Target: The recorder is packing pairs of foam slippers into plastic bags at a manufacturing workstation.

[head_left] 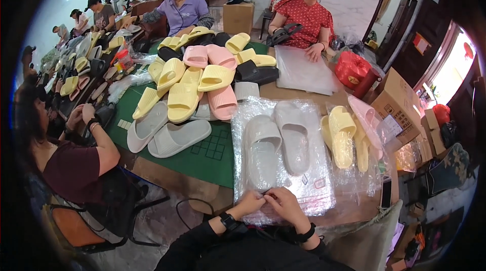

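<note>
My left hand (251, 202) and my right hand (283, 204) meet at the near end of a grey slipper (263, 147). Their fingertips are pinched together; what lies between them is too small to make out. Shiny clear film seems to cover this slipper. Beside it, to the right, lies a second grey slipper (295, 142), toe toward me. Both rest on a stack of clear plastic bags (321, 169) that reaches under my hands. Right of the stack is a pair of yellow slippers (342, 139) in clear plastic.
Yellow, pink, grey and black slippers (185, 96) are heaped on the green mat (215, 169). A pink slipper (365, 119), a phone (386, 192) and cardboard boxes (400, 101) are at right. Across the table, a person in red (306, 20) touches plastic sheets (306, 76). Another person (76, 164) sits at left.
</note>
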